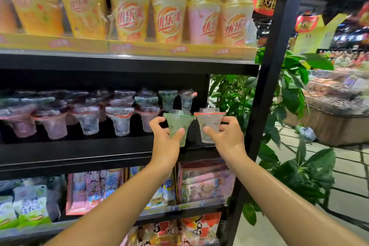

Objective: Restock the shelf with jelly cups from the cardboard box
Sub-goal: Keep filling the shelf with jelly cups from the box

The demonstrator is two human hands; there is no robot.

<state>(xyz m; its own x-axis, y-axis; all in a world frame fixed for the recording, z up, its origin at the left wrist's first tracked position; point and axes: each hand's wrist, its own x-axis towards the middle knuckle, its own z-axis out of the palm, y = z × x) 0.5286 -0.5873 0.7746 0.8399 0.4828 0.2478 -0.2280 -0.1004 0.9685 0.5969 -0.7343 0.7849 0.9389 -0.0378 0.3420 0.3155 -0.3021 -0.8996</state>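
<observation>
My left hand [166,139] grips a green-lidded jelly cup [177,124] between thumb and fingers. My right hand [224,136] grips a clear jelly cup with a red-rimmed lid [209,124]. Both cups are upright, side by side, just above the right end of the middle shelf [79,155]. Rows of jelly cups [119,120] stand on that shelf to the left and behind, several stacked in two layers. The cardboard box is out of view.
Tall yellow and pink drink cups [169,16] fill the upper shelf. Snack bags [203,181] sit on the lower shelves. A black upright post [273,66] frames the shelf's right side, with a leafy plant [295,166] and a food counter [339,106] beyond.
</observation>
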